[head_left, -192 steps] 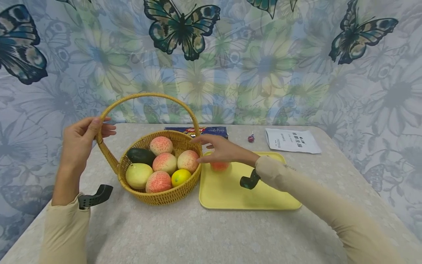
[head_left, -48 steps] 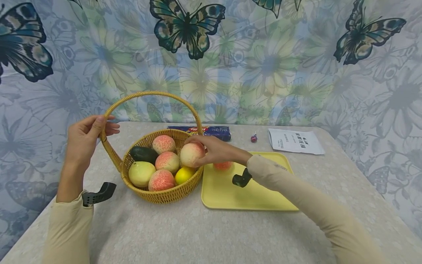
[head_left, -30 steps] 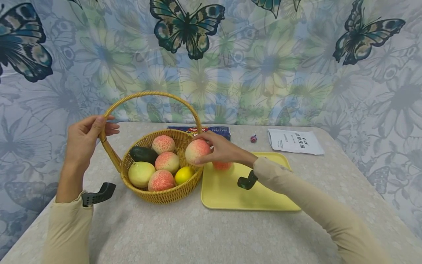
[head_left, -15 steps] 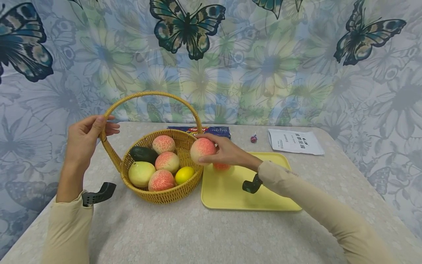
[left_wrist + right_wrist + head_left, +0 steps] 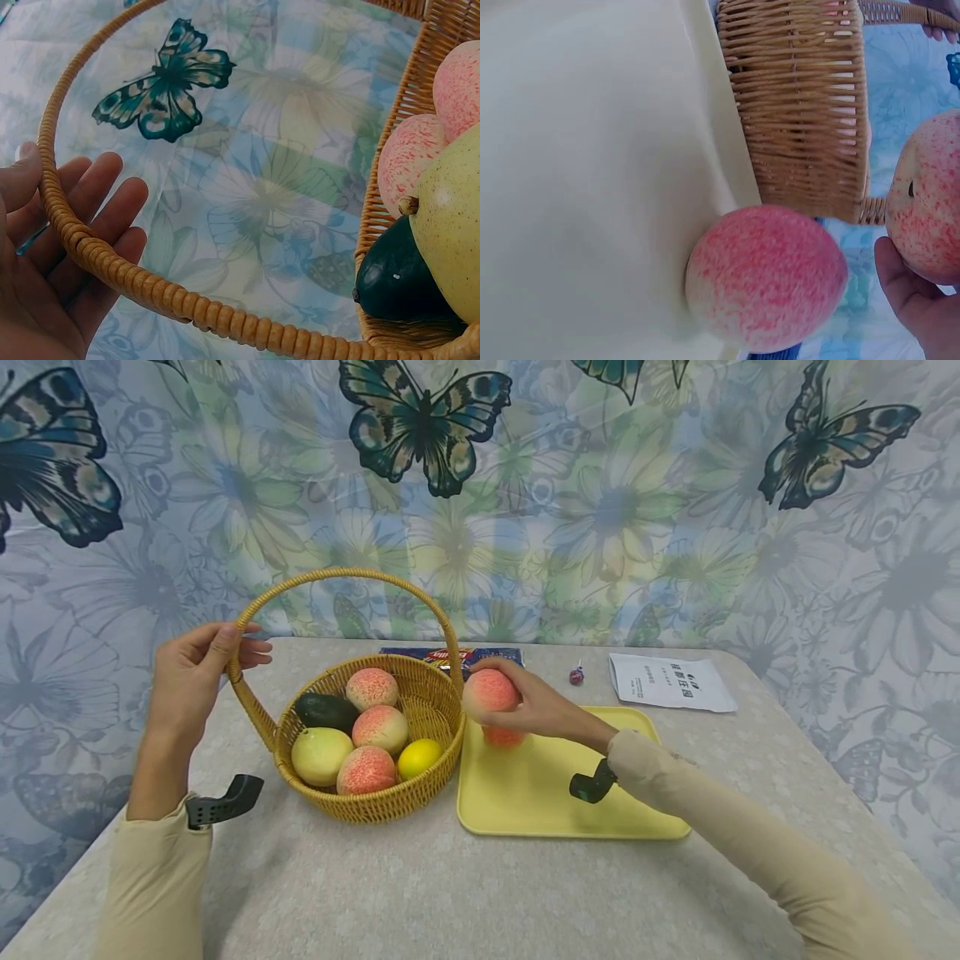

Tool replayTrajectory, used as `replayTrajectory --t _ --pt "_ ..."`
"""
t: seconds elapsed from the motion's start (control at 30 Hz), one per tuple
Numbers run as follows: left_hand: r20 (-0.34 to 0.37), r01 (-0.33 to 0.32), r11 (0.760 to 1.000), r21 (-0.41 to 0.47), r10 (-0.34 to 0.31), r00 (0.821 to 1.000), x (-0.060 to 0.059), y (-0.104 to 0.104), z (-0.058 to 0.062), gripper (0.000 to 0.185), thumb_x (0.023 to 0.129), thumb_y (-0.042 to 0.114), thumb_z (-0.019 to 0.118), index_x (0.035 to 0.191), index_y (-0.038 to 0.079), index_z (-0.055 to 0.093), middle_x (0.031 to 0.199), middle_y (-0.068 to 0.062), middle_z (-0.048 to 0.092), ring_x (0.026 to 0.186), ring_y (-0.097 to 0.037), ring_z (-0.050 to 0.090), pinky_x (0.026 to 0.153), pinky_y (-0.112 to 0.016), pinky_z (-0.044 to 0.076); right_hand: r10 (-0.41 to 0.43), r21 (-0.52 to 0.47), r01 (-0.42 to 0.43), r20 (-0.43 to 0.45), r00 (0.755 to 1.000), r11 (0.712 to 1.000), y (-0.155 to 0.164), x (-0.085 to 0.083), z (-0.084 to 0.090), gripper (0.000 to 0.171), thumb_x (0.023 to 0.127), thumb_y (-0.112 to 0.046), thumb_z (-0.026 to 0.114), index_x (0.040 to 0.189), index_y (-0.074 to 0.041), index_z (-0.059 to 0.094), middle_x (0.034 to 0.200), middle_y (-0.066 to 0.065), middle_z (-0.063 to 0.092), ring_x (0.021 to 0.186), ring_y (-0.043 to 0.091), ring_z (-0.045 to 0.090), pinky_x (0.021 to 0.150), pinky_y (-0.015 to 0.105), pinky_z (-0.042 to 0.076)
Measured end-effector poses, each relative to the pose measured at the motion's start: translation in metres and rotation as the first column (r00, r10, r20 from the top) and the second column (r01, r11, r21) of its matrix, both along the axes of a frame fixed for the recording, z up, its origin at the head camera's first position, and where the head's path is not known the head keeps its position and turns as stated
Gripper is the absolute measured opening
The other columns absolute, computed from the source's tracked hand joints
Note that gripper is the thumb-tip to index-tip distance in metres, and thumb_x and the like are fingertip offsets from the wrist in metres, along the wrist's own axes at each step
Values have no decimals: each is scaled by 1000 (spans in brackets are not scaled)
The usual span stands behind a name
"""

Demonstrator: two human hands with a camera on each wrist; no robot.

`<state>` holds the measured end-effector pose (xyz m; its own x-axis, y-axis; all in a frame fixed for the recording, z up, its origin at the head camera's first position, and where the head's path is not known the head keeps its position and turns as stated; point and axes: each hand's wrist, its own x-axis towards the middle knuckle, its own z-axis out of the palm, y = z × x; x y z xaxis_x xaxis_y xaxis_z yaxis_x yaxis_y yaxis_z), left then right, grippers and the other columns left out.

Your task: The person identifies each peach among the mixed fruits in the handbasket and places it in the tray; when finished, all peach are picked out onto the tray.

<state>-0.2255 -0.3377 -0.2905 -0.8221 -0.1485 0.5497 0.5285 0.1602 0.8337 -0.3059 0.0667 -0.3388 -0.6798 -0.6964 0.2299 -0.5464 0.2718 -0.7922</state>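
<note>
Peach [image 5: 489, 687] has moved out of basket [image 5: 367, 807]; my right fingers [image 5: 506, 720] pinch it near tray [image 5: 577, 806]'s back left corner, second peach [image 5: 504, 737] there too. Left fingers [image 5: 124, 199] pinch handle [image 5: 345, 573]. Blue box [image 5: 487, 653] by counter [image 5: 420, 893]'s back edge; room along tray's front.

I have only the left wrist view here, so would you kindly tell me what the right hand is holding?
Observer: The right hand grips a peach.

Operator: Thank you; what lies beside the basket, on its right?

Observer: A yellow tray, with another peach at the end nearest the basket.

Operator: And does the basket hold any fruit that my view misses?

Observer: Yes, the head view shows a small bright yellow fruit near its right front rim.
</note>
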Motion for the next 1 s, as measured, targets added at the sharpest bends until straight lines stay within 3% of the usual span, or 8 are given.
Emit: replayTrajectory --t 0.13,0.4,0.6,1.0 --pt "-1 -8 1000 -12 8 1000 -1 -1 -1 35 96 21 57 113 -9 64 84 0 74 75 -10 71 73 -14 54 -16 -30 18 50 999 999 7 -1 -3 57 84 -22 70 134 -21 43 127 0 50 106 21 57 87 40 53" --pt "-7 3 1000 -9 -4 1000 -2 -2 -3 32 97 20 57 112 -7 65 84 0 74 74 -11 71 73 -15 54 -54 -30 56 60 997 998 21 2 -3 39 98 -28 56 134 -24 42 132 2 48 115 20 54 92 42 50" --pt "-26 28 999 15 -28 999 -2 -3 -4 32 97 17 57 113 -10 64 84 -2 74 75 -11 72 73 -16 55 -108 -16 110 76 991 994 36 0 -8 55 93 -32 64 141 -29 37 139 2 44 121 22 52 94 45 50" --pt "-21 15 1000 10 -15 1000 -2 -3 -4 33 96 18 58 113 -10 64 84 -1 74 74 -11 72 73 -15 55 -187 -5 188 99 977 982 56 -1 -16 68 85 -24 73 144 -17 39 135 11 51 119 27 55 89 41 53"
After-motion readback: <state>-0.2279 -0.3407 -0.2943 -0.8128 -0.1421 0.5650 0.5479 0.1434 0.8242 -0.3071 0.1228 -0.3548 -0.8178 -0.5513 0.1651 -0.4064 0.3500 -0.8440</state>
